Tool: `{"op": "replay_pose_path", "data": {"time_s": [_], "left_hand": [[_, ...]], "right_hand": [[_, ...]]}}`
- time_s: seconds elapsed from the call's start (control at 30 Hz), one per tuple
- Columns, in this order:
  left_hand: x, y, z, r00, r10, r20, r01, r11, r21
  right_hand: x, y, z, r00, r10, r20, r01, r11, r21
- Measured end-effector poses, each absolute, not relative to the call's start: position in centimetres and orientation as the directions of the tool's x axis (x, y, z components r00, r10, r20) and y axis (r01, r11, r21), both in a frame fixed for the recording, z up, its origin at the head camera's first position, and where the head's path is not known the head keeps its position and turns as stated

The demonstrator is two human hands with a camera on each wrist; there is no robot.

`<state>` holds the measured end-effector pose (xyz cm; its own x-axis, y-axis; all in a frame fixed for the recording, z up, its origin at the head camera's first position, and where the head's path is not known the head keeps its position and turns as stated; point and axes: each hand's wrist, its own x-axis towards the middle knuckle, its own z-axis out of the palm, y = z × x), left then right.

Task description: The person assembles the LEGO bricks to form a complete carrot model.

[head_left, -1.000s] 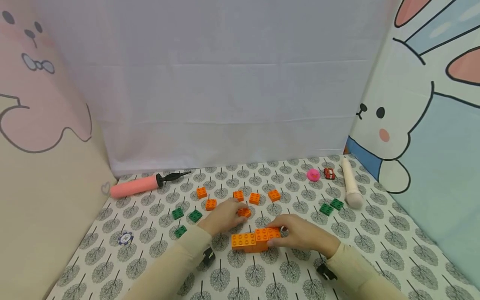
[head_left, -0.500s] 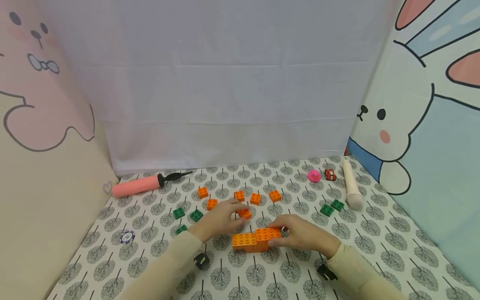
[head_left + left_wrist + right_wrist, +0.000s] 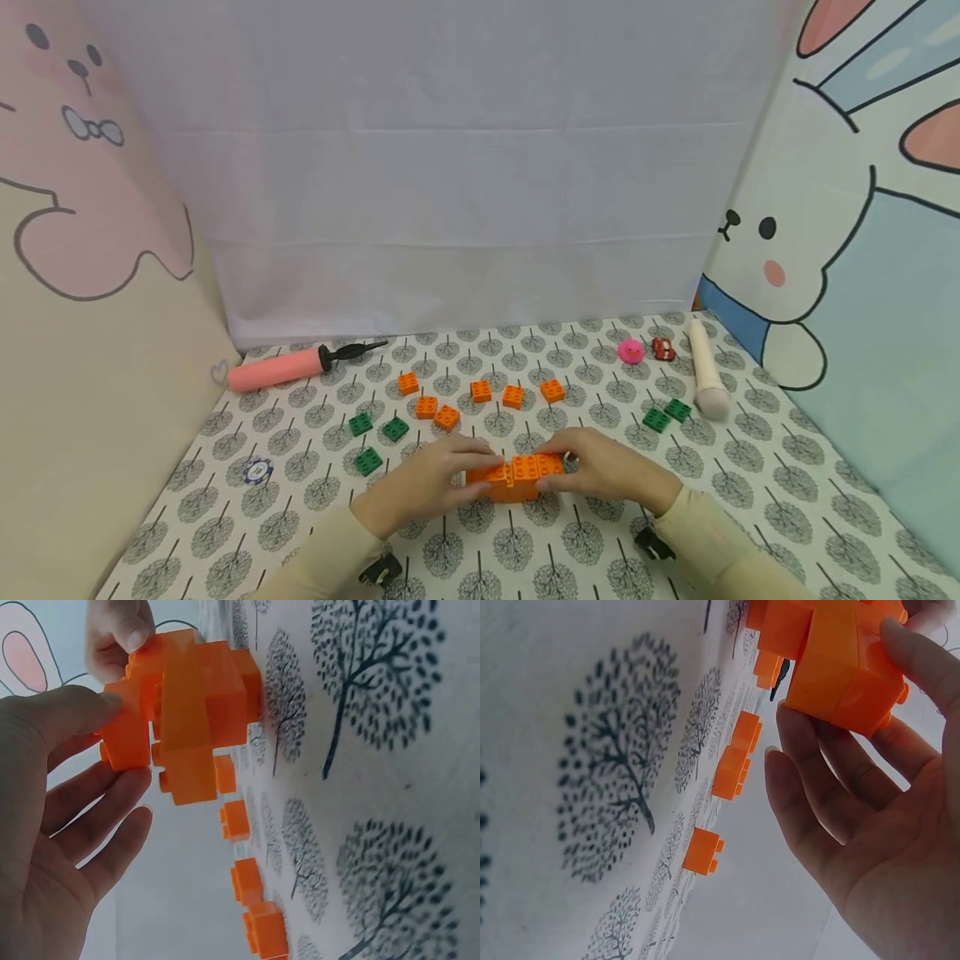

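Contact between bench (image 3: 750, 500) and orange stack (image 3: 524, 481) cannot be made out. The left hand (image 3: 427, 477) partly covers the brick (image 3: 127, 731) its fingers pinch at the stack's left end; fingers of the right hand (image 3: 603, 468) clamp its other end, glossy and studded.

Note the tree-print cloth (image 3: 217, 533) underneath. Near its far-left corner, observe a pink pump (image 3: 277, 369), with its black nozzle pointing inward along the far edge; by the left edge, a blue-and-white chip (image 3: 258, 472). Toward the far-right corner, distinguish a pink duck (image 3: 631, 351), a small red toy (image 3: 663, 348) just beside it, and a cream stick (image 3: 702, 358) with a rounded end. Beyond the far edge, note a white curtain (image 3: 450, 183).
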<state>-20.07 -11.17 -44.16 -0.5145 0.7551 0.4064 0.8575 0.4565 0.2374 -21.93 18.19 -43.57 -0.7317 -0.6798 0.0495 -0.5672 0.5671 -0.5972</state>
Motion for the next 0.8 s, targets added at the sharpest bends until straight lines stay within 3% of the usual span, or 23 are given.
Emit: {"op": "replay_pose_path", "data": {"time_s": [0.5, 0.8], "left_hand": [[-19.96, -10.32, -44.8, -0.578, 0.731, 0.362, 0.816, 0.507, 0.279], [-20.05, -10.11, -44.62, -0.558, 0.747, 0.361, 0.828, 0.475, 0.297]], "right_hand": [[-21.99, 18.05, -43.58, -0.721, -0.69, 0.061, -0.577, 0.549, -0.604], [-22.08, 18.26, -43.82, -0.715, -0.695, 0.072, -0.587, 0.541, -0.602]]}}
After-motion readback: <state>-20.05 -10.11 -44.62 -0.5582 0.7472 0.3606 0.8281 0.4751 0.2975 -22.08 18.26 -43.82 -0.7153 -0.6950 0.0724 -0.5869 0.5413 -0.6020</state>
